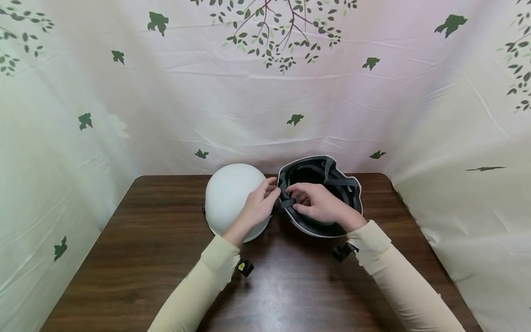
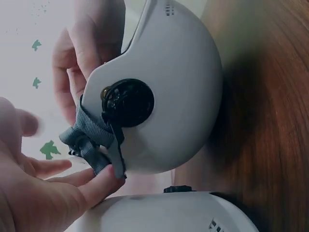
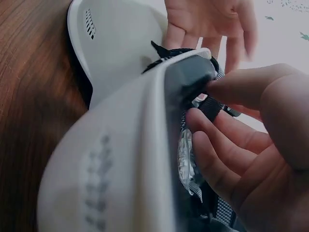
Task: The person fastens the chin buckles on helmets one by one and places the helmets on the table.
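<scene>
An upturned white helmet (image 1: 356, 203) with a dark lining lies at the back of the table. My right hand (image 1: 321, 203) reaches into it, and thumb and fingers pinch the dark strap (image 3: 211, 109) by the rim. At the helmet's left edge is my left hand (image 1: 259, 205); its fingertips touch a webbing strap (image 2: 91, 128) from below, with the thumb held apart in the left wrist view. Near that strap, a round black knob (image 2: 129, 102) sits on the outside of the shell.
A second white helmet (image 1: 228, 193) rests dome up on the left, under my left forearm. The brown wooden table (image 1: 137, 258) reaches back to a pale curtain (image 1: 249, 106) printed with leaves and birds. A small black device (image 1: 245, 267) is at my left cuff.
</scene>
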Available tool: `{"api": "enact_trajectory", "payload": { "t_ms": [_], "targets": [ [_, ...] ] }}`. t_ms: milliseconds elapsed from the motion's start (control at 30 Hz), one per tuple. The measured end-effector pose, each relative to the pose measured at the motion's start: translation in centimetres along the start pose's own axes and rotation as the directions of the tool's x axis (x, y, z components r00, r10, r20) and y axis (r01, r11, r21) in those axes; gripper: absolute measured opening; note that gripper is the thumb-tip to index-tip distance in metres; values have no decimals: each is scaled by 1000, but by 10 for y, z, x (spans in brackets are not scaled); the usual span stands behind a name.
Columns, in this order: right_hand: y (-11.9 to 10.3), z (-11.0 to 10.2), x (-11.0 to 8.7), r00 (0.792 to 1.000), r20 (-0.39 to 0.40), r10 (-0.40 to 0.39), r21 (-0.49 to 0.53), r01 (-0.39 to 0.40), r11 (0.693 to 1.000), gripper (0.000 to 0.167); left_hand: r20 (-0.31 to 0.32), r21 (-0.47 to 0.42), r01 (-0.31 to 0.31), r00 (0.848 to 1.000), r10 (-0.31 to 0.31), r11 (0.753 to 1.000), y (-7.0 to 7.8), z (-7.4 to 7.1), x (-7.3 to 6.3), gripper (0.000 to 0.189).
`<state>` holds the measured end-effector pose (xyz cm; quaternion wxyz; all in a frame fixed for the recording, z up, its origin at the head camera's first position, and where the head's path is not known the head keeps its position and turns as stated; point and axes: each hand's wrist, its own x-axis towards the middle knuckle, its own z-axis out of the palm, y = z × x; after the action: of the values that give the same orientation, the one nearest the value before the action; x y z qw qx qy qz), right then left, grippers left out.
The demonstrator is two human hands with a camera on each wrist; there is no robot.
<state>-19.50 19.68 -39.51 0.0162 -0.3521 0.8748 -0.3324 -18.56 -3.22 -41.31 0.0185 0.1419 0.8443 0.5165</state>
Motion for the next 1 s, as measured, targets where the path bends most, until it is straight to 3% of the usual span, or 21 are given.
{"api": "enact_trajectory", "payload": {
  "t_ms": [167,300,500,633,767,900,1000],
  "targets": [
    [-3,0,0,999,-49,4,-15,-5,1000,31,-15,101,-125,992,127,987,-3,0,2,58],
    [-3,1,0,995,-98,4,-41,-8,999,27,-40,155,-186,980,194,970,-5,0,4,57],
    [-4,2,1,990,-137,-23,-54,16,998,28,-78,187,-192,975,210,963,-6,1,9,44],
    [-4,4,2,989,-145,-13,-90,0,996,33,-112,219,-190,970,218,957,-6,-1,10,36],
    [-4,5,2,987,-162,5,-131,-26,991,28,-148,253,-188,962,230,949,-4,-4,11,30],
    [-4,6,2,984,-174,23,-135,-47,990,22,-180,285,-216,945,273,934,-3,-6,13,26],
    [-5,6,3,981,-194,14,-125,-39,991,17,-197,314,-261,923,332,913,-3,-6,15,24]
  ]
}}
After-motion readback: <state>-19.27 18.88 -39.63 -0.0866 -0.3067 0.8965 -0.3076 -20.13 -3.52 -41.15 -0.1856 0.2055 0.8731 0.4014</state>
